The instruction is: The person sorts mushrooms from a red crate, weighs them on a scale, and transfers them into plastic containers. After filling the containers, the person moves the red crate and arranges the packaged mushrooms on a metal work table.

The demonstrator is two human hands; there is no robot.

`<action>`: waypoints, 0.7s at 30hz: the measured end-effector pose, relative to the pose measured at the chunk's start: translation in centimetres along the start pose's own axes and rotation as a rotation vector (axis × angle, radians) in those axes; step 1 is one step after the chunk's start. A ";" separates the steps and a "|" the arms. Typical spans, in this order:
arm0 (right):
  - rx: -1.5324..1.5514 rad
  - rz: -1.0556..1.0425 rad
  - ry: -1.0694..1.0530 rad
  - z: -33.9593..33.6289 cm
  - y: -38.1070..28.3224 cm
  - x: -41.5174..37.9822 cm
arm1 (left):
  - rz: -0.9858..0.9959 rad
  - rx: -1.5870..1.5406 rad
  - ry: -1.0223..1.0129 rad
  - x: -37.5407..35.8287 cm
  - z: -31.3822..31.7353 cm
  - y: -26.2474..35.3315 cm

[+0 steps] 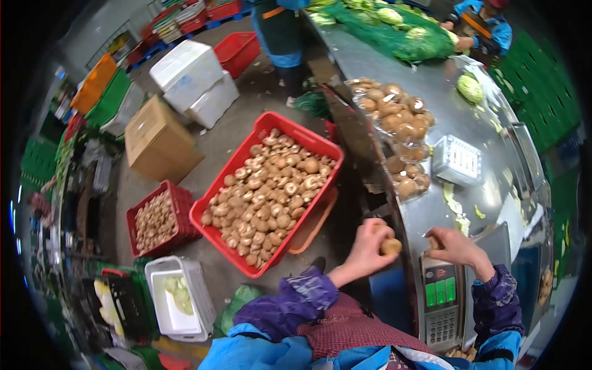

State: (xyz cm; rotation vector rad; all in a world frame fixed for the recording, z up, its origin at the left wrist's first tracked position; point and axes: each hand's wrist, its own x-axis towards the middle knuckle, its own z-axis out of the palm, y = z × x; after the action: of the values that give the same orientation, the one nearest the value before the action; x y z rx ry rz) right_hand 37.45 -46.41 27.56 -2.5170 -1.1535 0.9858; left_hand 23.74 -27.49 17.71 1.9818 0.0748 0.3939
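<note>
My left hand [366, 251] is closed around brown mushrooms [390, 247], just in front of the steel table's edge. To its right, above the weighing scale [441, 293], my right hand [457, 250] grips another brown mushroom [434, 243] between thumb and fingers. Lit green displays and a keypad show on the scale. A large red crate [336, 154] heaped with loose mushrooms stands to the left of my hands. Clear packs of mushrooms [398, 117] lie along the near side of the table, beyond my hands.
Clear plastic trays [457, 161] are stacked on the steel table [425, 71]. Cabbages in green netting [413, 40] lie at its far end, where another person [487, 28] works. White foam boxes [188, 74], a cardboard box [157, 139] and a smaller red crate [182, 206] stand on the floor.
</note>
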 end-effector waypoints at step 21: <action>0.161 0.037 0.090 11.0 -17.9 31.7 | -1.266 -0.181 0.913 -24.0 -27.0 -28.7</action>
State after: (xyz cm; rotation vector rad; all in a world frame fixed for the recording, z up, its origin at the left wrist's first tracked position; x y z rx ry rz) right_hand 34.59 -12.06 11.43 -2.4366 -0.9650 0.9238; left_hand -3.68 3.06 -3.38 1.0960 1.6756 0.3775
